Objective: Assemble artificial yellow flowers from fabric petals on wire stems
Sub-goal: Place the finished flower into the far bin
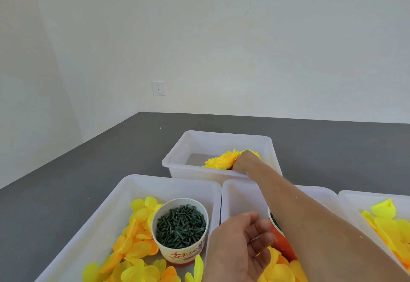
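The finished yellow flower (224,159) is held down by the right hand (243,163) in the far white bin (177,157), straight ahead and well beyond the left hand (241,244), which is kept loosely open, empty, over the near bins.

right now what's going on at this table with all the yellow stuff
A person is making fabric flowers. Their right hand reaches into the far white bin, resting on the yellow flowers there. Their left hand hovers, loosely curled and empty, over the near bins of loose petals, beside a paper cup of green stem pieces.
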